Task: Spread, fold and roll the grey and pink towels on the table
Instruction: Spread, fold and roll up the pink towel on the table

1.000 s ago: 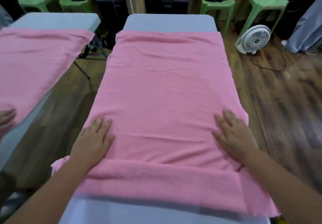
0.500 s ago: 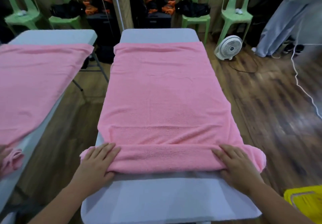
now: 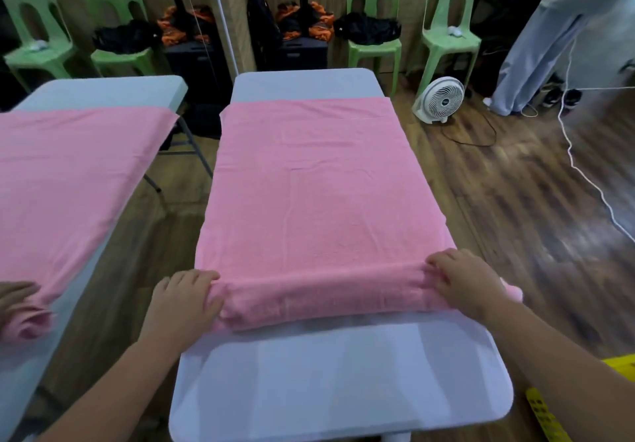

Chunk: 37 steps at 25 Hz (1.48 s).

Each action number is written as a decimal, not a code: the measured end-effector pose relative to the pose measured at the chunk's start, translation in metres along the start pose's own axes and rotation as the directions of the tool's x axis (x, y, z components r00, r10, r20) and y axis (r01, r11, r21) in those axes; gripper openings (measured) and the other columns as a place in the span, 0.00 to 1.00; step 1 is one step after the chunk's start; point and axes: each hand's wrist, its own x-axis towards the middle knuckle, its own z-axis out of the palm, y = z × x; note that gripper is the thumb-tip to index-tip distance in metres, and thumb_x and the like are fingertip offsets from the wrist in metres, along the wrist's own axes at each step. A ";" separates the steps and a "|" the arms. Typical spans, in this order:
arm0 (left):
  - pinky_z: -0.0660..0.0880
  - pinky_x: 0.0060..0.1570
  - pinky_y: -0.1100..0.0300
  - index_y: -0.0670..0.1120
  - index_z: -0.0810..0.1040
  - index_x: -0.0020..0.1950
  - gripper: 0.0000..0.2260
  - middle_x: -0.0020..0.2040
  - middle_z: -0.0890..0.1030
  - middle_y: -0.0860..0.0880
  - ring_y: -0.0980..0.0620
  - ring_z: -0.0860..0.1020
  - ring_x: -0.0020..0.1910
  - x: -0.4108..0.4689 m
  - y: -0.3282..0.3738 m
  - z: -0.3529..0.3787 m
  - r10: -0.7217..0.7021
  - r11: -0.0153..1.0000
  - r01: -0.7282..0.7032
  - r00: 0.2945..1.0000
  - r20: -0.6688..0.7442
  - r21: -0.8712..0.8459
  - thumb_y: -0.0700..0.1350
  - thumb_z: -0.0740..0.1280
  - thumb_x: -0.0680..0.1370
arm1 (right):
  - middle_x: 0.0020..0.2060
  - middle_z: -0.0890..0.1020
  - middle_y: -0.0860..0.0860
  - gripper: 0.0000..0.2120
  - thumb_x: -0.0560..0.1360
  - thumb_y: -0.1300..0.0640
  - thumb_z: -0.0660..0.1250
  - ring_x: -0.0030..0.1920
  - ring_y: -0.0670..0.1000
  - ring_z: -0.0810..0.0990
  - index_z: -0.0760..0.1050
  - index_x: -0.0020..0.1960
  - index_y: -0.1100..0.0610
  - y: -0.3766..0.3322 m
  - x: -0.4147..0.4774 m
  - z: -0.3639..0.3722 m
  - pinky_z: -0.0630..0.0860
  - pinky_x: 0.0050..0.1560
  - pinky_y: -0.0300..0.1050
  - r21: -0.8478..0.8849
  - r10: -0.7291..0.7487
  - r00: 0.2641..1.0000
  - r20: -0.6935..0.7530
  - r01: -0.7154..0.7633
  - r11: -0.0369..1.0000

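A pink towel (image 3: 309,194) lies spread lengthwise on the white table (image 3: 336,379). Its near end is rolled into a thick roll (image 3: 323,299) across the table's width. My left hand (image 3: 182,300) presses on the roll's left end, fingers curled over it. My right hand (image 3: 464,278) grips the right end the same way. A bit of towel sticks out past my right hand over the table's edge. No grey towel is in view.
A mirror on the left repeats the table, towel and a hand (image 3: 13,297). Green plastic chairs (image 3: 374,22) with bags stand at the back wall. A white fan (image 3: 439,99) and a white cord (image 3: 584,173) are on the wooden floor right. A yellow object (image 3: 618,369) is near right.
The flat fold under my palms became a roll. Both hands pushed it away from me up the table, so more bare table shows in front and the roll has grown thicker.
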 end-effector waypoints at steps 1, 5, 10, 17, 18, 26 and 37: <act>0.73 0.56 0.43 0.49 0.80 0.57 0.17 0.55 0.83 0.47 0.42 0.81 0.53 -0.005 0.009 0.007 0.043 0.999 -0.041 0.998 -0.037 0.035 0.55 0.60 0.75 | 0.48 0.84 0.53 0.16 0.69 0.52 0.61 0.48 0.60 0.81 0.81 0.52 0.53 -0.005 -0.003 0.007 0.77 0.50 0.54 -0.043 -0.103 0.992 -0.071 0.100 0.994; 0.60 0.71 0.41 0.48 0.74 0.72 0.32 0.72 0.74 0.48 0.44 0.73 0.70 -0.029 0.062 0.038 0.247 0.967 -0.254 0.958 0.147 0.029 0.59 0.64 0.69 | 0.70 0.75 0.52 0.33 0.67 0.41 0.63 0.68 0.56 0.73 0.73 0.70 0.51 -0.018 -0.028 0.047 0.65 0.69 0.61 -0.095 -0.280 0.958 0.068 0.285 0.954; 0.67 0.64 0.42 0.50 0.82 0.63 0.23 0.64 0.81 0.48 0.44 0.78 0.62 -0.022 0.039 0.042 0.051 0.997 -0.057 0.994 0.094 0.061 0.51 0.58 0.71 | 0.63 0.80 0.49 0.29 0.65 0.48 0.68 0.62 0.55 0.79 0.76 0.66 0.49 0.035 -0.007 0.045 0.63 0.65 0.55 -0.069 -0.129 0.986 0.108 0.137 0.988; 0.67 0.60 0.43 0.58 0.78 0.44 0.08 0.43 0.80 0.59 0.55 0.74 0.49 -0.029 0.023 0.023 0.048 0.999 -0.048 0.998 -0.031 -0.023 0.50 0.59 0.71 | 0.40 0.83 0.39 0.15 0.62 0.46 0.59 0.42 0.44 0.80 0.79 0.46 0.42 0.046 -0.001 0.002 0.76 0.47 0.46 0.166 -0.054 0.964 0.259 0.011 0.986; 0.68 0.59 0.42 0.59 0.77 0.44 0.08 0.42 0.79 0.61 0.56 0.73 0.48 -0.022 0.017 0.022 0.058 0.998 -0.059 0.998 -0.018 -0.023 0.51 0.58 0.71 | 0.39 0.83 0.40 0.16 0.62 0.45 0.58 0.41 0.43 0.80 0.79 0.46 0.42 0.047 0.007 -0.005 0.77 0.45 0.45 0.214 -0.033 0.950 0.311 -0.036 0.976; 0.67 0.64 0.41 0.52 0.81 0.62 0.19 0.59 0.83 0.52 0.47 0.80 0.57 0.054 0.023 0.027 0.173 0.984 -0.176 0.982 0.071 0.038 0.54 0.59 0.76 | 0.60 0.82 0.51 0.23 0.69 0.49 0.62 0.60 0.57 0.80 0.77 0.63 0.49 0.020 0.048 0.015 0.77 0.59 0.58 -0.091 -0.171 0.977 0.127 0.183 0.979; 0.66 0.64 0.45 0.58 0.80 0.49 0.13 0.46 0.82 0.60 0.53 0.79 0.48 0.040 0.016 0.028 0.106 0.991 -0.101 0.993 0.049 -0.088 0.51 0.57 0.74 | 0.36 0.82 0.43 0.13 0.67 0.45 0.59 0.42 0.52 0.78 0.80 0.42 0.46 0.025 0.046 0.010 0.73 0.48 0.50 -0.036 -0.096 0.993 0.070 0.099 0.994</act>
